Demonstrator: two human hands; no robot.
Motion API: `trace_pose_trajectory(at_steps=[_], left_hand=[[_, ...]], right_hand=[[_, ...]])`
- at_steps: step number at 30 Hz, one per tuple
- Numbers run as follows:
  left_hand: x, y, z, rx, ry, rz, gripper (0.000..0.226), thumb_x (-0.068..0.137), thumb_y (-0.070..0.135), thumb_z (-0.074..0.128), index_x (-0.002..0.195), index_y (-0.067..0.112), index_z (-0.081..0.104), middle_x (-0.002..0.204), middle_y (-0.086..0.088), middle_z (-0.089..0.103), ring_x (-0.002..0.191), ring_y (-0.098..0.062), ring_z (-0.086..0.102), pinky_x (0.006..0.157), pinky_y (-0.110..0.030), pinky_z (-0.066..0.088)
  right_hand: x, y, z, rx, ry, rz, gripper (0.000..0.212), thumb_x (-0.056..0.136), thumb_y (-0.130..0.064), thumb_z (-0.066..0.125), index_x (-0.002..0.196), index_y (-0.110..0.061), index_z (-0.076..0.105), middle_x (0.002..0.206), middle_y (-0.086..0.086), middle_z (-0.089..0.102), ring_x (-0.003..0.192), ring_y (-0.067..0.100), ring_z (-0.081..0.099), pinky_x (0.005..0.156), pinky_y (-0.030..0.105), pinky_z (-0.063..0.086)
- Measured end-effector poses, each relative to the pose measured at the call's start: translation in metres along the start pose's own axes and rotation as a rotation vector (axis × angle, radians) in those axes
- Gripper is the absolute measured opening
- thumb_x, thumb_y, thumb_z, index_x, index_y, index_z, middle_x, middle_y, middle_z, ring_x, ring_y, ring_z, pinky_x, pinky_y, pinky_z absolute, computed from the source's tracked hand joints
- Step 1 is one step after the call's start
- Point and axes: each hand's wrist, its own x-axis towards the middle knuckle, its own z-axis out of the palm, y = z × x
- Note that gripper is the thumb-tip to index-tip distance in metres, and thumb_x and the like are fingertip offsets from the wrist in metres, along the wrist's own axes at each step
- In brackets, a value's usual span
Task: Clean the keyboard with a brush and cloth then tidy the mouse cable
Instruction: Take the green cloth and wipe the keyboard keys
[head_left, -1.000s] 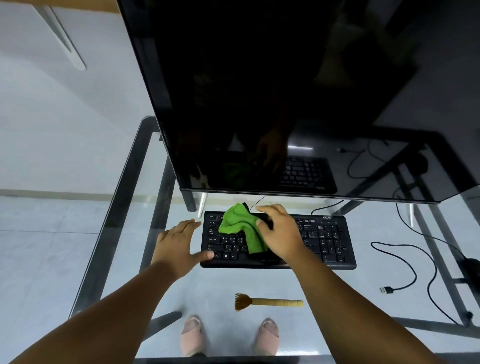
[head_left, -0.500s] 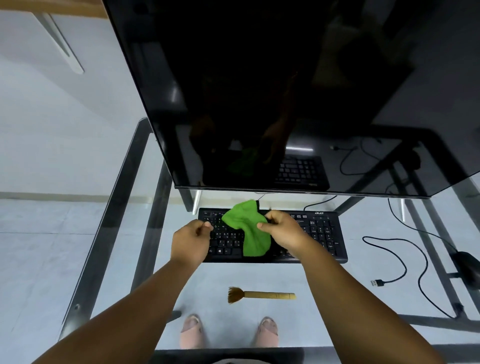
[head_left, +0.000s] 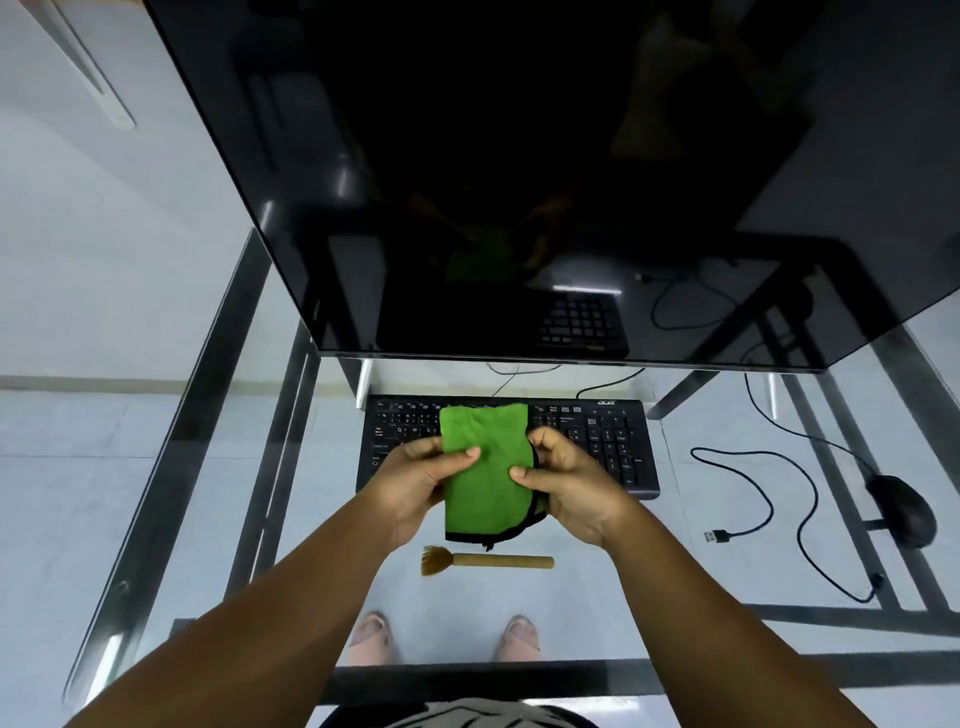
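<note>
cloth: green cloth (head_left: 485, 478) with dark edging is held spread flat in the air, just over the near half of the keyboard (head_left: 592, 441); its lower edge hangs toward the brush.
left hand: left hand (head_left: 415, 480) is pinched onto the cloth's left edge, thumb on top, fingers underneath.
right hand: right hand (head_left: 569, 486) is pinched onto the cloth's right edge, thumb on the green face, dark trim bunched at the palm.
step: cloth stage is judged to be in hand; the cloth looks to be getting refolded or straightened between wipes, not pressed on the keys at this instant.
next move: cloth is to be lowered back onto the keyboard and drawn along the key rows; a flat pad and light pressure are called for so keys are not snagged.
brush: wooden brush (head_left: 485, 561) is laid on the glass desk (head_left: 675, 582) just in front of the keyboard, bristles to the left, untouched.
mouse cable: black cable (head_left: 779, 499) is looped loose well to the right of the keyboard, USB plug free; judged not yet tidied.
mouse: dark mouse (head_left: 901, 509) is further right of the keyboard, beyond the cable.
monitor: dark monitor (head_left: 519, 182) stands just behind the keyboard.
</note>
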Motion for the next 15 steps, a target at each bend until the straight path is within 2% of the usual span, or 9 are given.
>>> trace_pose_trajectory(at_steps=[3,5,7,8,10,12,14,15], left_hand=[[-0.001,-0.011,-0.002,-0.100,0.032,0.013,0.048,0.072,0.013,0.075,0.117,0.001,0.066,0.116,-0.017,0.070,0.113,-0.031,0.064,0.103,-0.054,0.045],[-0.005,-0.017,-0.004,-0.149,0.011,0.005,0.041,0.083,0.011,0.067,0.124,0.005,0.062,0.123,-0.015,0.067,0.119,-0.032,0.060,0.102,-0.058,0.044],[-0.011,-0.023,-0.010,-0.178,-0.011,-0.010,0.037,0.093,0.008,0.057,0.129,0.011,0.058,0.127,-0.013,0.065,0.121,-0.032,0.059,0.099,-0.061,0.045],[-0.016,-0.027,-0.015,-0.186,-0.013,-0.023,0.036,0.095,0.008,0.053,0.131,0.014,0.056,0.127,-0.012,0.065,0.120,-0.031,0.060,0.096,-0.060,0.047],[-0.023,-0.031,-0.030,-0.183,-0.013,-0.051,0.037,0.095,0.009,0.053,0.132,0.016,0.055,0.129,-0.011,0.064,0.120,-0.031,0.060,0.094,-0.058,0.049],[-0.031,-0.036,-0.044,-0.176,-0.009,-0.076,0.041,0.092,0.011,0.056,0.133,0.014,0.055,0.130,-0.013,0.063,0.119,-0.033,0.061,0.097,-0.058,0.047],[-0.038,-0.041,-0.055,-0.139,0.018,-0.090,0.044,0.087,0.012,0.064,0.131,0.011,0.057,0.126,-0.016,0.065,0.116,-0.035,0.062,0.098,-0.057,0.047],[-0.042,-0.043,-0.059,-0.106,0.023,-0.096,0.049,0.082,0.012,0.072,0.129,0.010,0.058,0.124,-0.017,0.066,0.114,-0.036,0.063,0.097,-0.056,0.048]], right_hand=[[-0.003,0.011,0.000,-0.097,0.064,0.048,0.021,0.086,0.003,0.066,0.096,-0.008,0.052,0.098,0.013,0.069,0.092,0.028,0.067,0.077,0.046,0.055],[-0.004,0.022,-0.001,-0.177,0.086,0.072,0.023,0.081,-0.016,0.076,0.091,-0.014,0.055,0.096,0.013,0.069,0.089,0.028,0.066,0.076,0.048,0.053],[-0.006,0.030,-0.002,-0.369,0.139,0.059,0.027,0.077,-0.040,0.076,0.082,-0.021,0.058,0.086,0.008,0.067,0.080,0.023,0.062,0.072,0.042,0.049],[-0.008,0.034,-0.003,-0.473,0.174,0.038,0.024,0.081,-0.041,0.071,0.080,-0.021,0.058,0.081,0.005,0.065,0.075,0.019,0.061,0.070,0.039,0.049],[-0.011,0.044,-0.004,-0.649,0.229,-0.037,0.013,0.089,-0.027,0.065,0.080,-0.018,0.061,0.077,-0.002,0.065,0.069,0.013,0.059,0.071,0.036,0.049],[-0.017,0.054,0.000,-0.868,0.183,-0.118,0.001,0.087,-0.019,0.065,0.086,-0.019,0.064,0.081,-0.010,0.063,0.069,0.006,0.055,0.071,0.027,0.045],[-0.021,0.065,0.007,-1.109,0.070,-0.167,0.020,0.084,-0.028,0.070,0.101,-0.020,0.065,0.096,-0.010,0.059,0.079,0.001,0.052,0.073,0.020,0.043],[-0.021,0.071,0.009,-1.212,0.034,-0.177,0.030,0.082,-0.035,0.070,0.108,-0.021,0.063,0.104,-0.009,0.057,0.087,0.003,0.051,0.076,0.021,0.044]])
